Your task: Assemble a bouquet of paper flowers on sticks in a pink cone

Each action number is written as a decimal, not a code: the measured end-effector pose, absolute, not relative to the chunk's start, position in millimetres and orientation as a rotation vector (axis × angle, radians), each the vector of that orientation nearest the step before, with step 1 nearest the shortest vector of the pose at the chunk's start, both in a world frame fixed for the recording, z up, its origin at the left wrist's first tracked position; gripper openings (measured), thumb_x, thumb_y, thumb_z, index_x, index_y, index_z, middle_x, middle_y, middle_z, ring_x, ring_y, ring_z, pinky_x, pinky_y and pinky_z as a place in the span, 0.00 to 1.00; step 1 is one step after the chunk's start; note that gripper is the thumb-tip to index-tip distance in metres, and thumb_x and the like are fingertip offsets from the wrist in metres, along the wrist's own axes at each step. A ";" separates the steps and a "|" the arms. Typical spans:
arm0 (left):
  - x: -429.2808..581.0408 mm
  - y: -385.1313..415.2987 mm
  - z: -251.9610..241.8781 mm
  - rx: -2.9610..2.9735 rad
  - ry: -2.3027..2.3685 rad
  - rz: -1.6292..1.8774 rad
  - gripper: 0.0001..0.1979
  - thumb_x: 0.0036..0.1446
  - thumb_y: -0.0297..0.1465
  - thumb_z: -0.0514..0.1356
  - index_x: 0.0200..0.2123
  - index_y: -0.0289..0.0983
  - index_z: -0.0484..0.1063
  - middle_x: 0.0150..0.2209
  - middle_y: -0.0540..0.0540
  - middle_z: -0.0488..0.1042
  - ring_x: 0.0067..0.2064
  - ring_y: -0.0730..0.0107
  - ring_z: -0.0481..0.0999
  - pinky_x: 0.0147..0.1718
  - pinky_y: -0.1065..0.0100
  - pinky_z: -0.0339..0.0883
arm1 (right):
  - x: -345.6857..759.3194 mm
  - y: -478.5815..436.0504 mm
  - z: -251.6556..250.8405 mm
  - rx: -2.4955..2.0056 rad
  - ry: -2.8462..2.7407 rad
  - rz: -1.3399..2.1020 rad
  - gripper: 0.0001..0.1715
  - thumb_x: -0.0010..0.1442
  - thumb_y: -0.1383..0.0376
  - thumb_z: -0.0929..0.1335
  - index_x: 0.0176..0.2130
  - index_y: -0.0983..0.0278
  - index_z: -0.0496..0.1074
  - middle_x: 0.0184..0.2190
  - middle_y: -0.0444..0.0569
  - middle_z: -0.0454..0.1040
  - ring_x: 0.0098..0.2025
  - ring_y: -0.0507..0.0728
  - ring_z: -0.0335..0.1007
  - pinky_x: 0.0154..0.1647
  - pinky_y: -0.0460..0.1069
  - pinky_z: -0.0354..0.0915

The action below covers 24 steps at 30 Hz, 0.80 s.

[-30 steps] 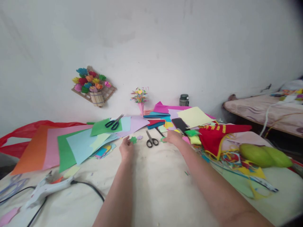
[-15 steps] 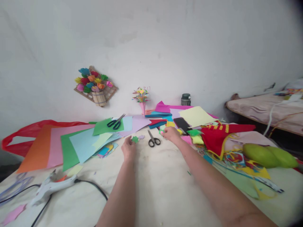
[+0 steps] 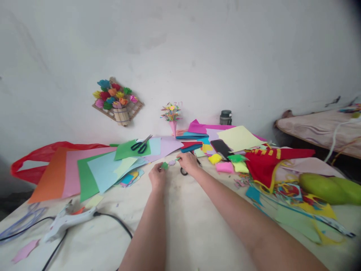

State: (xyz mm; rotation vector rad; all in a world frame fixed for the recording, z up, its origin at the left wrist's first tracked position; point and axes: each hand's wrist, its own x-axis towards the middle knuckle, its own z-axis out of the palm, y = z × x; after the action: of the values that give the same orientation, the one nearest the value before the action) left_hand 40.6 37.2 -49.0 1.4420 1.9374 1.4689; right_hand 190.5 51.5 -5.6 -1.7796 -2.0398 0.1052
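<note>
My left hand (image 3: 158, 176) is closed in a pinch at the edge of a small green paper cutout (image 3: 164, 165) with a jagged outline. A pale purple paper cutout (image 3: 171, 163) lies just right of it. My right hand (image 3: 188, 162) pinches a small green paper piece (image 3: 177, 159), seen nearly edge-on, close above the purple cutout. Under and behind that hand lie black-handled scissors (image 3: 184, 172), mostly hidden, with one handle ring showing.
Coloured paper sheets (image 3: 98, 173) and a second pair of scissors (image 3: 141, 145) lie left. A white glue gun (image 3: 69, 222) with cords rests front left. Rightward are a phone (image 3: 221, 148), clay-like packets (image 3: 225, 167), red cloth (image 3: 262, 165) and green mangoes (image 3: 324, 188). A paper flower vase (image 3: 173, 128) stands behind.
My right hand has moved left, bringing a small green piece toward my left hand and covering most of the scissors. The view has shifted slightly left. My left hand keeps the green cutout.
</note>
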 end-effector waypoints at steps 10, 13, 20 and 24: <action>40.3 38.8 -50.1 1.462 1.951 1.414 0.16 0.46 0.22 0.57 0.39 0.36 0.77 0.31 0.44 0.79 0.35 0.64 0.76 0.40 0.67 0.66 | 187.4 65.6 -16.1 -1.743 -2.200 0.051 0.21 0.57 0.68 0.63 0.48 0.55 0.72 0.46 0.48 0.75 0.50 0.58 0.66 0.44 0.47 0.59; 40.1 38.9 -50.2 1.458 1.953 1.405 0.17 0.47 0.22 0.57 0.41 0.35 0.77 0.32 0.44 0.79 0.35 0.64 0.76 0.41 0.67 0.66 | 191.7 66.3 -15.3 -1.763 -2.199 0.034 0.23 0.56 0.69 0.62 0.51 0.54 0.69 0.50 0.46 0.72 0.54 0.57 0.62 0.46 0.47 0.59; 40.0 39.4 -51.3 1.426 1.959 1.433 0.17 0.45 0.22 0.58 0.40 0.37 0.77 0.32 0.45 0.79 0.35 0.65 0.76 0.41 0.68 0.66 | 209.6 56.3 -8.4 -1.952 -2.172 0.079 0.22 0.55 0.57 0.63 0.48 0.61 0.72 0.51 0.55 0.69 0.52 0.64 0.63 0.46 0.53 0.61; 39.5 40.3 -52.2 1.416 1.951 1.470 0.16 0.44 0.22 0.58 0.38 0.38 0.77 0.30 0.47 0.79 0.35 0.65 0.76 0.40 0.68 0.66 | 211.1 41.3 -7.4 -1.972 -2.236 0.119 0.21 0.51 0.61 0.65 0.46 0.62 0.73 0.50 0.54 0.70 0.54 0.64 0.61 0.47 0.53 0.62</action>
State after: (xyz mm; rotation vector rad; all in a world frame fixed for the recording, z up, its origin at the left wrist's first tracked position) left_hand 39.5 40.3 -52.2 1.4161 1.9509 1.4699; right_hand 211.1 41.3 -7.4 -1.9717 -2.2357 0.1193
